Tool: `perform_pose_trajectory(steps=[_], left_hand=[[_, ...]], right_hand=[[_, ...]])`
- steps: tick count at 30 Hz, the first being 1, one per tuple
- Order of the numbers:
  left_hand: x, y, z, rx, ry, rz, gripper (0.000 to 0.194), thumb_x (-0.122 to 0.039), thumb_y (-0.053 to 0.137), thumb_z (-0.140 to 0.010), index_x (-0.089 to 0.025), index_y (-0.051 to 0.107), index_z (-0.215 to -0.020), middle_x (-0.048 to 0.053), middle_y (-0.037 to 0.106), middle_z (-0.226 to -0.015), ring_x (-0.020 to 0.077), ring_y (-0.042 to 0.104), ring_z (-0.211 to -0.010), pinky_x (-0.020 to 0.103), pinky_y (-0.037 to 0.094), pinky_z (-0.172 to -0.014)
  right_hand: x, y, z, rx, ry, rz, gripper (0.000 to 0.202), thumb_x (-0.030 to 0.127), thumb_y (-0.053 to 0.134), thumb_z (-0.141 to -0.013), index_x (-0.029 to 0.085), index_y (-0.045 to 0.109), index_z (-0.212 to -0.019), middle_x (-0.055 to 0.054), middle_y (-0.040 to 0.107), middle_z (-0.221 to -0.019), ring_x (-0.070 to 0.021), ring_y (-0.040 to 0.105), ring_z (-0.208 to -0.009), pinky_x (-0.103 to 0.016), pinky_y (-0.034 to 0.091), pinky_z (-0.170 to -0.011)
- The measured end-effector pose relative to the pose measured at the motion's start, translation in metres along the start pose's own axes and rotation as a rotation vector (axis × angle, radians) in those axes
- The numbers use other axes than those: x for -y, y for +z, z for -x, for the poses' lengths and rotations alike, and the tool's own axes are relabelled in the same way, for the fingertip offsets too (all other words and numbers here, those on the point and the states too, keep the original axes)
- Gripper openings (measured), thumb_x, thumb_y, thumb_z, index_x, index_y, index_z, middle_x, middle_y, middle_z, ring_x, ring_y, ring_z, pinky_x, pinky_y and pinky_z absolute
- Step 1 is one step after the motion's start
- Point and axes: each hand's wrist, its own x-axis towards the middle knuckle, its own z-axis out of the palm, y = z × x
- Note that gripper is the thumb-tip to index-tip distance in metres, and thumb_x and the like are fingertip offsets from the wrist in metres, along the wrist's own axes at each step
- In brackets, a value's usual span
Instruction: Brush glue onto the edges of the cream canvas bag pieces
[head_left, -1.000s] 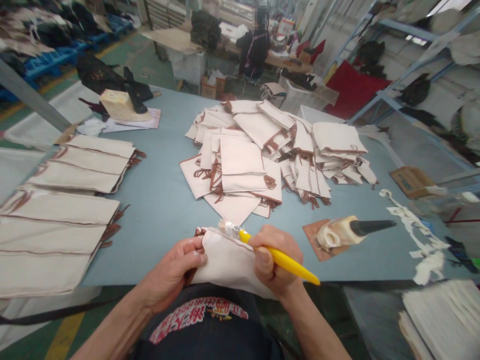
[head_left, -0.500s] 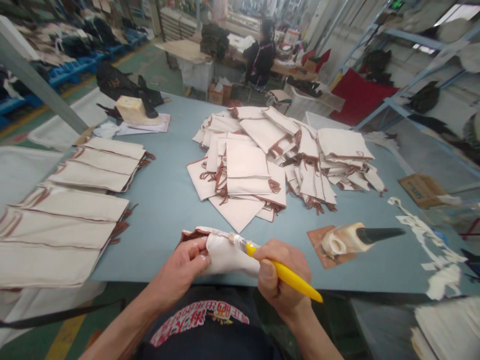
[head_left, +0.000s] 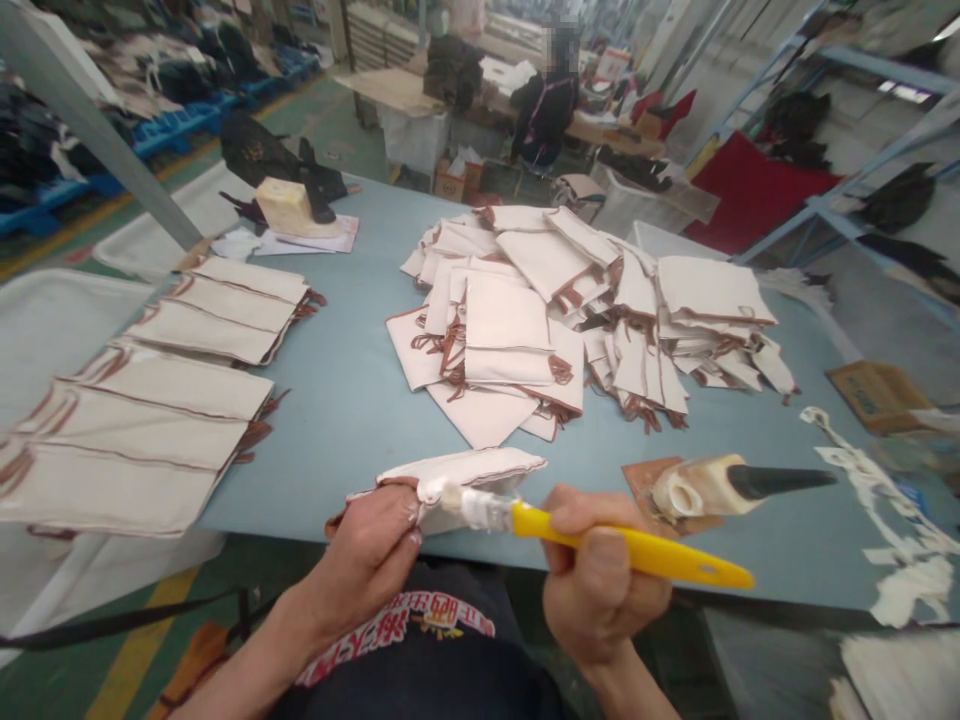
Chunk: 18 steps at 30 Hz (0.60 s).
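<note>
At the table's front edge my left hand (head_left: 379, 540) is closed on a cream fabric piece with brown edging (head_left: 465, 468), fingers pinching its near side. My right hand (head_left: 604, 575) grips the yellow handle of a paintbrush (head_left: 637, 553). White paste coats the bristles, which point left and reach the fabric beside my left fingertips. To the right stands a cream glue container (head_left: 679, 490) with a dark, sideways-pointing handle, resting on a brown square board (head_left: 641, 478). Part of the fabric is hidden behind my left hand and the brush.
A heap of cream fabric pieces (head_left: 506, 310) covers the table's (head_left: 330, 440) middle. Overlapping rows of similar pieces (head_left: 157, 430) lie at left. A yellowish block (head_left: 283, 207) stands at the far left, a cardboard box (head_left: 877, 395) at right. A person (head_left: 541, 115) sits beyond the table.
The brush has tilted flatter, and my right hand has moved right and down. The fabric's far panel now lies spread out behind the brush. The whole view has shifted slightly.
</note>
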Motion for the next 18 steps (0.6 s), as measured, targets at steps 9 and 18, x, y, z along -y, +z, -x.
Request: perform_pose_trajectory(steps=[9, 18], left_hand=[[0.005, 0.009, -0.003, -0.003, 0.199, -0.333, 0.027, -0.001, 0.047, -0.092, -0.021, 0.062, -0.083, 0.007, 0.069, -0.075, 0.0212, 0.060, -0.068, 0.033, 0.045, -0.066], [0.005, 0.015, -0.002, -0.033, 0.179, -0.376, 0.028, 0.001, 0.047, -0.092, -0.021, 0.062, -0.082, 0.006, 0.067, -0.073, 0.0215, 0.058, -0.070, 0.033, 0.042, -0.066]], right_hand=[[0.014, 0.006, -0.024, 0.299, -0.284, 0.159, 0.018, 0.015, 0.049, -0.099, 0.023, 0.061, -0.088, 0.001, 0.072, -0.069, -0.0128, 0.069, -0.058, -0.023, 0.056, -0.060], [0.004, -0.005, -0.029, 0.199, -0.127, 0.172, 0.019, 0.016, 0.050, -0.100, 0.022, 0.063, -0.088, 0.001, 0.071, -0.071, -0.0122, 0.068, -0.057, -0.020, 0.052, -0.054]])
